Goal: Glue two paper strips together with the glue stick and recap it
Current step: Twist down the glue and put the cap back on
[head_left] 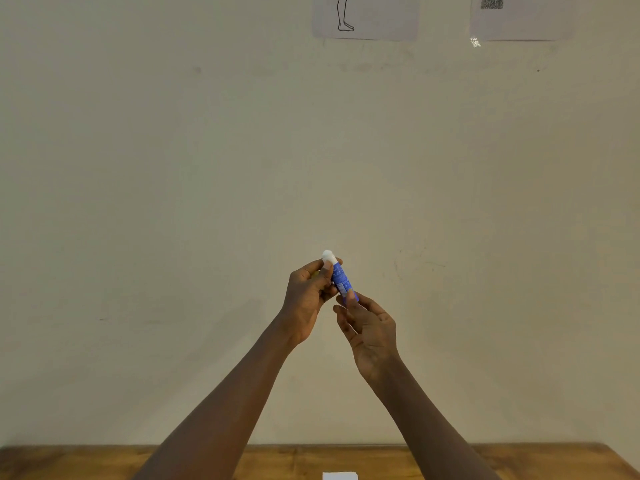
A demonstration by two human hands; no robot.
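Blue glue stick (341, 282) | left hand (304, 299) pinches top; right hand (370, 327) pinches base | paper (340, 475) cropped

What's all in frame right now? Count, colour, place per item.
glue stick: 1, blue with white top end, held up mid-frame
table: 1, brown wood, along the bottom
paper: 1 piece, white, on the table, cut off by the bottom edge
wall: 1, beige, behind everything
sheet with leg drawing: 1, white, wall top centre
sheet with code patch: 1, white, wall top right
left hand: 1, grips the glue stick's upper part
right hand: 1, pinches its lower end
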